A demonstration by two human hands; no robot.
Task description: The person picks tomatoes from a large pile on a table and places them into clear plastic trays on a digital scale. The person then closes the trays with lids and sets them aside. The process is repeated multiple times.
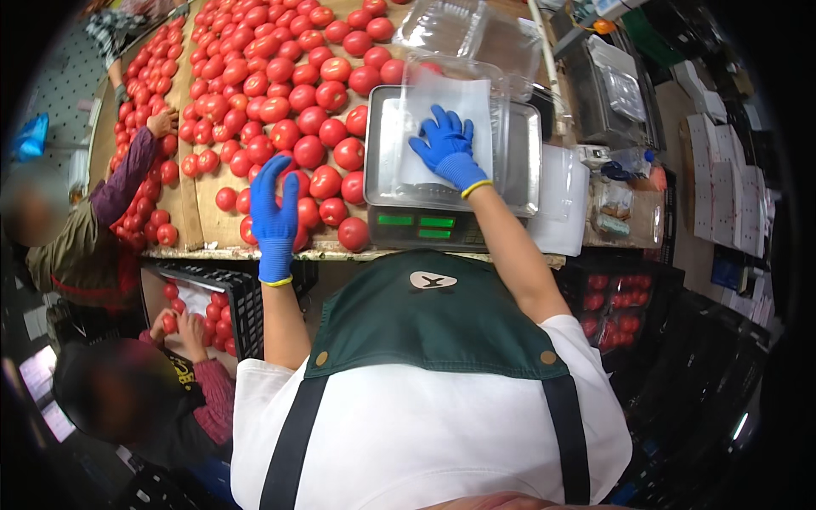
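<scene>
My right hand (446, 143), in a blue knit glove with a yellow cuff edge, lies spread on a white paper sheet (417, 162). The sheet is in a clear plastic clamshell container (500, 95), its lid folded back. Beneath it is the metal pan (382, 153) of a digital scale (398, 234) with lit green displays. To the left, my left hand (274, 210) wears the same kind of glove. Its thumb and fingers are apart and curved over loose red tomatoes (325, 182); whether it touches one is hard to tell.
Tomatoes cover much of the wooden table (213, 233). Clear sheets (561, 191) lie right of the scale. Two people work at left; one's hands (188, 328) are over a black crate (245, 312) of tomatoes. Packed tomatoes (615, 299) stand below the table at right.
</scene>
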